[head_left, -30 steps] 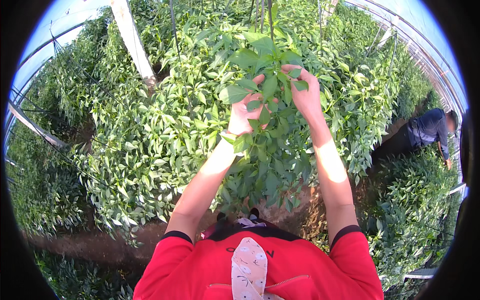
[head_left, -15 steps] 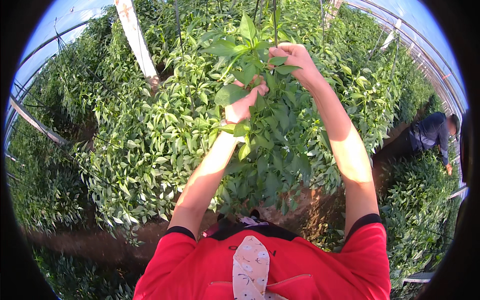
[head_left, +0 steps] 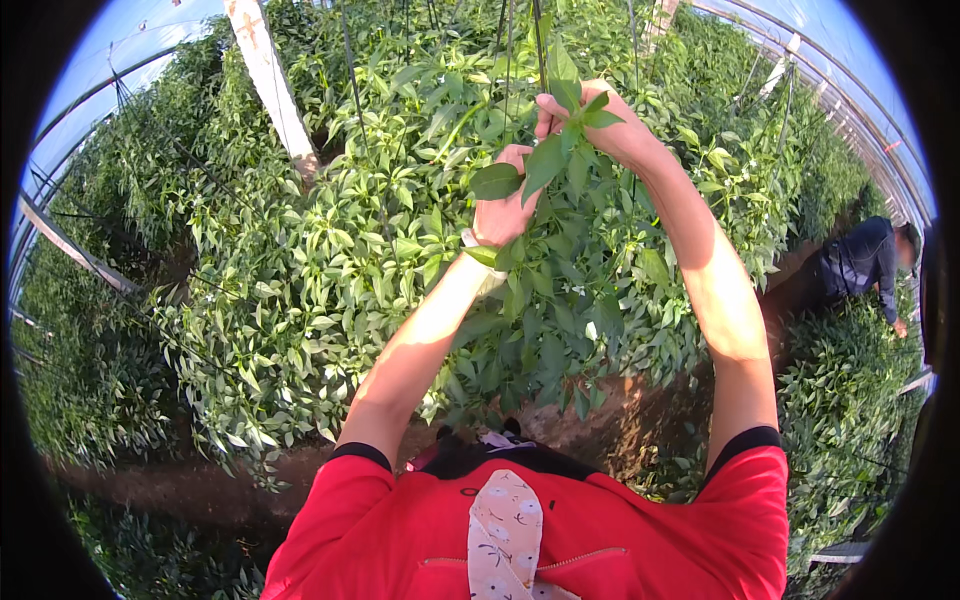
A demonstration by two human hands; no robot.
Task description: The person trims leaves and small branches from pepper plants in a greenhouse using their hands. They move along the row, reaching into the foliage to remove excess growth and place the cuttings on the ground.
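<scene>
One white post leans at your far left, well apart from your reach. Next comes your left hand, fingers curled in partway beside the leafy shoot; a broad dark leaf covers part of it, so I cannot tell whether it grips the stem or only steadies it. A loose cradle would serve best, with no foliage folded under your fingers. The shoot stands at the upper middle, between your hands and partly in front of them, near a dark hanging cord. Growth that leafy would probably bruise or snap under a sharp bend, so guide it in a gentle curve and ease its leaves aside rather than dragging them. Your right hand, a little higher, has its fingers bent inward near the line of the cord; leaves hide what, if anything, they have hold of. Use light fingertip pressure there, and let your left take the strain off the tip. Farther right, a stooping co-worker is well clear of your elbows.
</scene>
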